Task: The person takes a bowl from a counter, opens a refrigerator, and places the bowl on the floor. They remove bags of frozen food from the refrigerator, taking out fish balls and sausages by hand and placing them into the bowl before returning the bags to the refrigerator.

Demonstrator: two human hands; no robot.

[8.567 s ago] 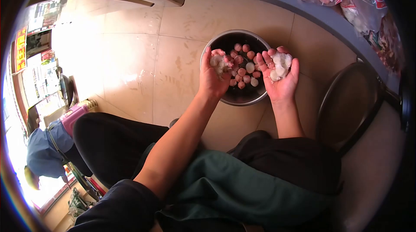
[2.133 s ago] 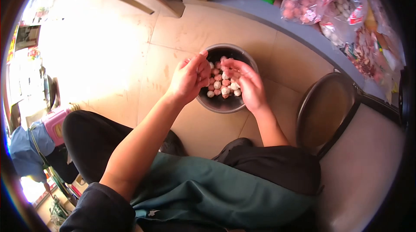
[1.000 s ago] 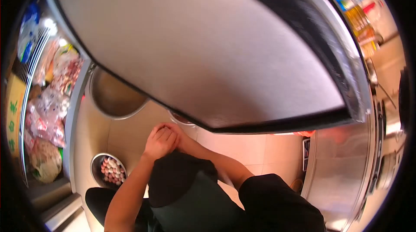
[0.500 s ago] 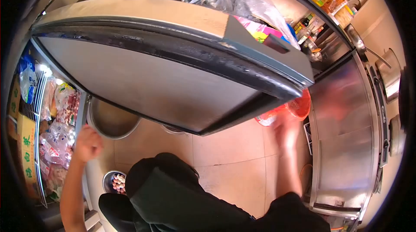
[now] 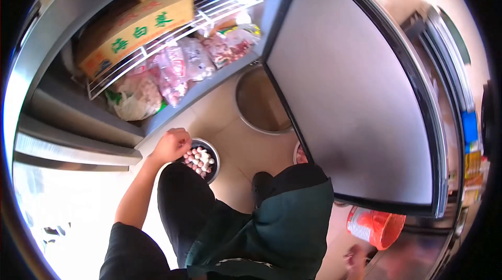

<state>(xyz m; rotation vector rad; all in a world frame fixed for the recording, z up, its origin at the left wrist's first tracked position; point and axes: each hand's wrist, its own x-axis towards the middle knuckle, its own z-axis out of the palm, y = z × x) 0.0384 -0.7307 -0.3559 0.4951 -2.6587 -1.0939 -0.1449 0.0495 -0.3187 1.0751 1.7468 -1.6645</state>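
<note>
My left hand (image 5: 173,145) is curled into a loose fist, with nothing showing in its fingers. It overlaps the near rim of a metal bowl (image 5: 218,161) of pink and white balls (image 5: 199,162) on the floor. At the lower right, my right hand (image 5: 355,259) is blurred and partly cut off by the frame's edge. Just above it lies a tipped red bucket (image 5: 374,226) with a pale label. The fridge door (image 5: 355,81) stands wide open on the right.
Inside the fridge, a cardboard box (image 5: 141,29) rests on a white wire shelf (image 5: 209,16), with bagged meat (image 5: 172,73) below. A large metal basin (image 5: 248,99) sits on the floor by the door hinge. My knees (image 5: 183,191) are bent close to the bowl.
My view has turned left toward the fridge, so the door now appears on the right. My left hand now appears over the bowl of balls, and my right hand appears below the red bucket.
</note>
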